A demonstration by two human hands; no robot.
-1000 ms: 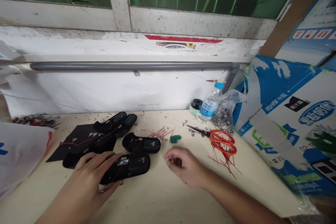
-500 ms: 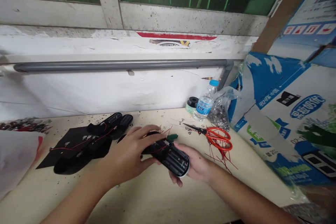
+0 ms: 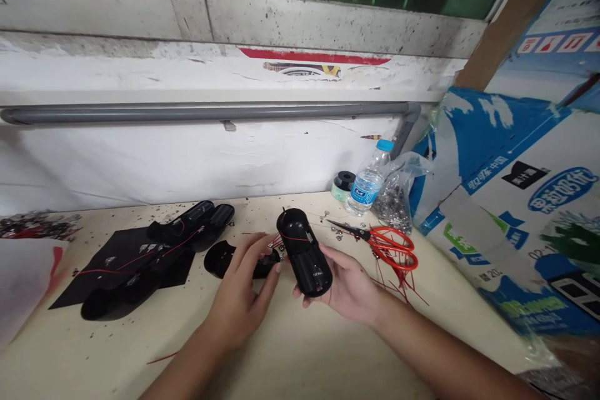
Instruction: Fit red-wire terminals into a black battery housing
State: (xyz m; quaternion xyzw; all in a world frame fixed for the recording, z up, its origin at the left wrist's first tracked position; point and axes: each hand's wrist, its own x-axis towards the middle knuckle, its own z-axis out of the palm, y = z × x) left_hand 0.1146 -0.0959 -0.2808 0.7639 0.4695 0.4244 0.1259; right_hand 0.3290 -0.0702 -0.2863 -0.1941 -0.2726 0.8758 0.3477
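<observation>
My right hand (image 3: 349, 284) is closed around the side of an oval black plastic battery housing (image 3: 307, 265). The housing is tilted up above the table, with a round recess at its upper end, a ribbed lower part and a thin red wire across the middle. To its left, my left hand (image 3: 246, 287) is apart from it, thumb and fingers spread. Partly behind those fingers lies another black shell (image 3: 216, 259) on the table. A few red wire ends (image 3: 277, 241) show between the left fingertips and the held housing; I cannot tell whether a finger touches them.
More black housings (image 3: 126, 294) with red wires lie on a black sheet (image 3: 110, 250) at left. Orange-handled scissors (image 3: 391, 244) rest over cut red wires at right. Behind stand a water bottle (image 3: 365, 187), a black-topped spool (image 3: 344, 184) and a bag of metal parts (image 3: 396, 200).
The housing in my right hand has turned more upright, its recessed end now uncovered. My left hand has come off it and moved down, its fingers spread.
</observation>
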